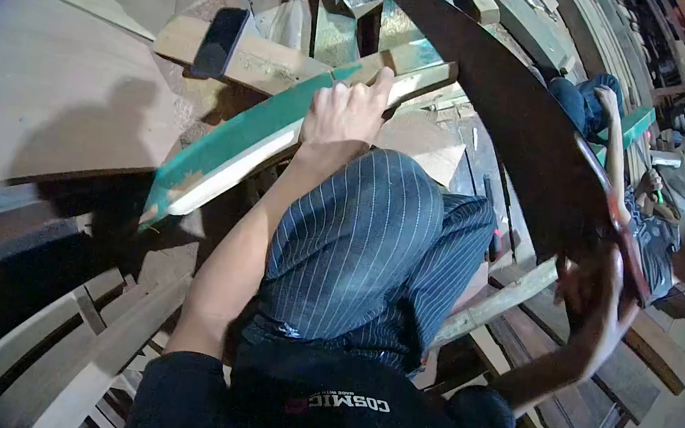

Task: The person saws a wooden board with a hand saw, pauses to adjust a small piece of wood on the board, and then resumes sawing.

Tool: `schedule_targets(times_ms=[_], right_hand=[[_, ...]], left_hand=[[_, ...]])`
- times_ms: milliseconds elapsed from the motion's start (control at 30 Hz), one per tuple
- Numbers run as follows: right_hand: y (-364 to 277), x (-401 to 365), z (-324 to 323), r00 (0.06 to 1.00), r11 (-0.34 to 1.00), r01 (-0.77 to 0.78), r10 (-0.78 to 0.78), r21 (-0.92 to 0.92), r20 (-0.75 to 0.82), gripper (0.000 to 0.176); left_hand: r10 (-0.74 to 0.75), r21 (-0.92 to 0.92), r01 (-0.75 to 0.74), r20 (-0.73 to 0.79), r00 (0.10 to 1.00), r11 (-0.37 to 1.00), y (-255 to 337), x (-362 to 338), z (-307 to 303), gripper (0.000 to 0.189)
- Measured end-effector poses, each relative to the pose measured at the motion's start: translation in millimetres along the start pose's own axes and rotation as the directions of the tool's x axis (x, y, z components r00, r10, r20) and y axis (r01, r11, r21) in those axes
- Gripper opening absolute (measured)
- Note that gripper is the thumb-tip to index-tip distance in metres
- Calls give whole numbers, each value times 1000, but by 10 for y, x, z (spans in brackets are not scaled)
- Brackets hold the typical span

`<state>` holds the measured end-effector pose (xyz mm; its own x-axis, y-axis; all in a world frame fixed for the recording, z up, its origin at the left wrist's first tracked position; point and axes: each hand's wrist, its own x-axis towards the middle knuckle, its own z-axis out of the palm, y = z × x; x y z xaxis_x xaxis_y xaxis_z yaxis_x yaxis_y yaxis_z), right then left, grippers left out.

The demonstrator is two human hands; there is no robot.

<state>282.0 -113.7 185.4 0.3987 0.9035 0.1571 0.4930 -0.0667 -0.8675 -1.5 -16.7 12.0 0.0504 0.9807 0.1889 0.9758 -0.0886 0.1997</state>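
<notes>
My left hand (pixel 346 113) is closed over a curved wooden piece (pixel 242 132) with a green-painted face and a pale bare edge. It grips near the far end, its fingers wrapped over the top. A handsaw (pixel 511 102) with a wide dark blade is in my right hand (pixel 599 289), which is closed around the handle. The blade slants up and to the left, and overlaps the wood's cut-looking end in this view. My raised knee (pixel 358 225), in striped trousers, is just below the wood.
A phone (pixel 220 41) lies on a board at the upper left. A pale wide panel (pixel 71 88) stands at the left. Slatted wooden frames (pixel 89 362) and planks (pixel 588 397) surround me. Another person (pixel 664 233) sits at the right, near a green piece (pixel 635 128).
</notes>
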Motion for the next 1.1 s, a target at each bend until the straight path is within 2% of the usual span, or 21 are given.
schedule_targets(times_ms=[67, 100, 133, 167, 200, 233, 267, 300, 333, 400, 467, 500, 567, 600, 633, 667, 700, 767, 867, 1000, 1100], right_hand=[[85, -243, -761, 941, 990, -111, 76, -91, -329, 44], [176, -333, -1181, 831, 980, -161, 69, -120, -552, 45], [351, -394, -1599, 612, 961, -207, -17, -181, -791, 46], [534, -366, -1895, 282, 929, -272, -174, -252, -943, 48], [574, -114, -1815, -274, 774, -564, -503, -287, -820, 49], [376, -350, -1760, 421, 852, -286, -298, -437, -857, 46], [322, -345, -1594, 779, 952, -139, -64, -271, -623, 44], [256, -209, -1194, 890, 983, -134, 64, -125, -452, 42], [215, -90, -817, 937, 985, -173, 172, 24, -305, 41], [166, 104, -78, 963, 946, -259, 269, 195, -26, 39], [91, 214, 544, 976, 994, 110, -109, 3, 188, 31], [50, 269, 854, 914, 950, 310, -290, -26, 282, 27], [-129, 225, 866, 922, 934, -170, 39, 313, 385, 28], [-86, 204, 754, 954, 959, -90, 5, 270, 298, 30], [-42, 180, 641, 977, 977, -17, -29, 213, 209, 32], [-190, 78, 423, 994, 1000, -5, 6, -9, 108, 33], [-221, -63, 89, 994, 995, -103, 103, 3, 26, 35], [-250, -316, -564, 965, 980, -199, 201, 30, -167, 38], [-223, -494, -1271, 930, 993, -100, 69, -66, -362, 41], [-55, -415, -1228, 896, 984, -167, 124, -63, -427, 45], [-114, -13, -36, 872, 899, -433, 435, 57, -226, 48]], left_hand=[[22, -10, -22, 10, 1000, 1000, 20, -33, 82, 48], [-26, 19, 26, -4, 1000, 999, 90, -42, 59, 41], [-26, 35, 25, 28, 999, 999, 112, -48, 58, 40], [-22, 53, 19, 57, 998, 998, 120, -40, 58, 38], [-16, 72, 10, 86, 996, 997, 125, -34, 52, 37], [-20, 76, 12, 97, 995, 997, 140, -26, 36, 35], [-4, 89, -4, 85, 996, 996, 145, -26, 65, 35], [12, 103, -19, 72, 997, 995, 136, -29, 108, 34], [30, 117, -36, 58, 998, 992, 130, -36, 126, 34], [13, 90, -20, 78, 997, 996, 142, -36, 110, 34], [-8, 113, -1, 80, 997, 994, 150, -25, 85, 36], [66, 42, -62, -85, 994, 997, 79, -47, 26, 23], [18, 66, -20, 44, 999, 998, 65, -17, -44, 33], [-6, 73, -1, 87, 996, 997, 66, 1, -65, 33], [56, 64, -52, -62, 997, 997, 14, -22, -25, 28], [109, 65, -98, -206, 972, 993, -40, -50, 29, 22], [-73, -12, 76, 162, 984, 997, 47, 73, -51, 51], [-33, 41, 29, 94, 995, 999, 52, 13, 27, 46], [-28, 61, 23, 92, 995, 998, 108, -6, 35, 43], [6, 95, -9, 27, 1000, 995, 125, -26, 83, 39], [12, 87, -20, 93, 996, 996, 148, -53, 124, 44]])
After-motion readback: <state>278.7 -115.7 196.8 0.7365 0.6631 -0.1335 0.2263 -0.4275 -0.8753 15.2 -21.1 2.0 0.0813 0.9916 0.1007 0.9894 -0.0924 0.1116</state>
